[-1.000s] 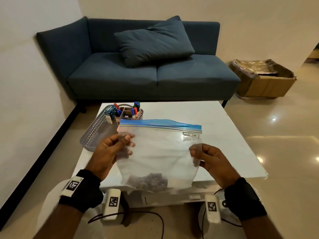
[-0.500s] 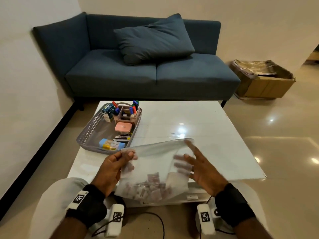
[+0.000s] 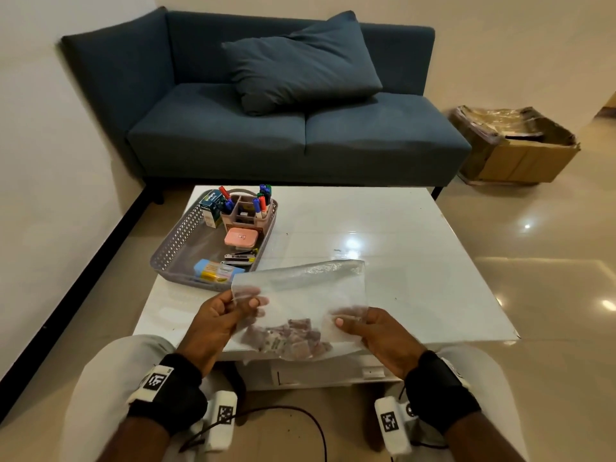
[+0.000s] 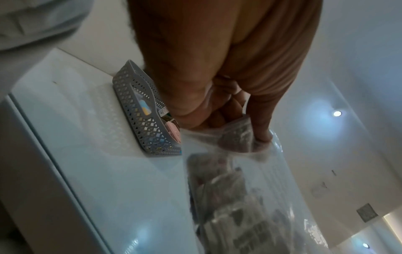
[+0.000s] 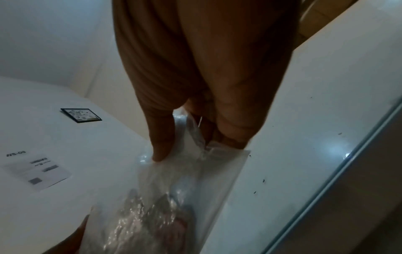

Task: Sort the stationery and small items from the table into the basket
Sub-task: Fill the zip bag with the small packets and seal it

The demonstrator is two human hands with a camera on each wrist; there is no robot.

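Both hands are clamped on a clear plastic bag (image 3: 300, 295) over the near edge of the white desk (image 3: 400, 261): the left hand (image 3: 220, 318) pinches its left edge and the right hand (image 3: 376, 331) pinches its right edge, thumbs on top. Small brownish packets (image 3: 286, 338) lie bunched in the bag's near end. The grey perforated basket (image 3: 173, 251) sits just beyond the left hand at the desk's left side, holding a pen organiser (image 3: 246, 211), a pink case (image 3: 240, 236) and a blue packet (image 3: 216, 271).

The basket (image 3: 173, 243) sits on the table's (image 3: 416, 261) left side; the bag (image 3: 300, 295) is held over the near edge; the sofa (image 3: 266, 135) stands behind.
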